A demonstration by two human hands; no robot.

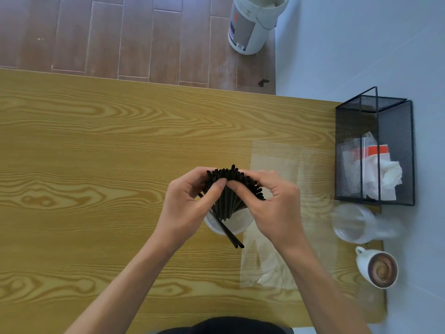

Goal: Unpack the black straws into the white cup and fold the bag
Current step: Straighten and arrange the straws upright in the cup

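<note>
Now both hands work the bundle of black straws (pixel 228 191), which stands fanned out in the white cup (pixel 231 225) mid-table. Left hand (pixel 190 201) and right hand (pixel 269 201) each pinch the straw tops, thumbs meeting in front. Two loose straws (pixel 228 233) lean out over the cup's near rim. Clear plastic bag (pixel 277 213) lies flat on the wooden table (pixel 96 141), just right of the cup, unfolded. Best practice, I'd judge: settle the bundle gently, tuck in the strays, steady the cup against tipping.
</note>
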